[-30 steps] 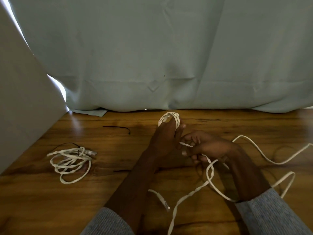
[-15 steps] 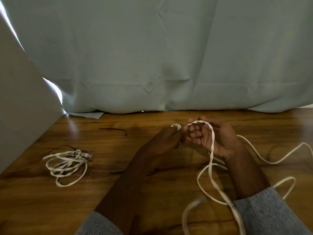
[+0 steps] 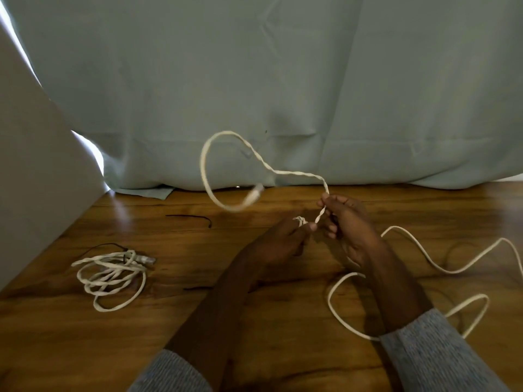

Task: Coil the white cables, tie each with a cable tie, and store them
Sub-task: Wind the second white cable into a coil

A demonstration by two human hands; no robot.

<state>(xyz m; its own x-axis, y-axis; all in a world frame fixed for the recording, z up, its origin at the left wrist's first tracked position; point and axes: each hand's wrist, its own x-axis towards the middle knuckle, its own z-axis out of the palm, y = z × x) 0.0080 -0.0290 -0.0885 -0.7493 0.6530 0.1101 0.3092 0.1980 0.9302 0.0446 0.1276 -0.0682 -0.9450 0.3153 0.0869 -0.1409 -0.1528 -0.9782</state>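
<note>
My left hand (image 3: 278, 241) holds a small wrap of the white cable (image 3: 424, 256) around its fingertips, above the middle of the wooden table (image 3: 283, 349). My right hand (image 3: 346, 222) pinches the same cable just beside it. From that pinch the cable's free end swings up in a loop in the air, its plug (image 3: 254, 193) blurred. The rest of the cable trails in loose curves over the table to the right. A second white cable (image 3: 111, 275) lies coiled at the left. A black cable tie (image 3: 191, 217) lies behind it, near the curtain.
A pale green curtain (image 3: 283, 94) hangs along the table's far edge. A grey panel (image 3: 36, 179) stands at the left side. Another thin black tie (image 3: 198, 288) lies on the table by my left forearm.
The cable's free end has flipped from the near side up into the air in a loop. My right hand rose from low beside the left to pinching the cable above it.
</note>
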